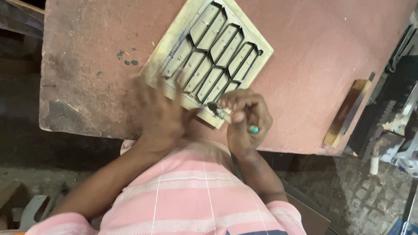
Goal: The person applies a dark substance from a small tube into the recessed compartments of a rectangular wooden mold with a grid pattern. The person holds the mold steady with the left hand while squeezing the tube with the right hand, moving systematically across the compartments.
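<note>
A square pale wooden board [174, 50] with dark metal strips set in a honeycomb pattern lies tilted on the reddish table [305, 52]. My right hand [246, 124] grips a small tool [217, 111] with a dark round head and a green end, its head touching the board's near corner. My left hand [159, 113] is blurred, fingers spread, resting at the board's near-left edge.
A flat wooden stick with a metal strip [346, 113] lies near the table's right edge. Machine parts and clutter [398, 109] stand to the right. The table's near edge runs just in front of my pink striped shirt [191, 196].
</note>
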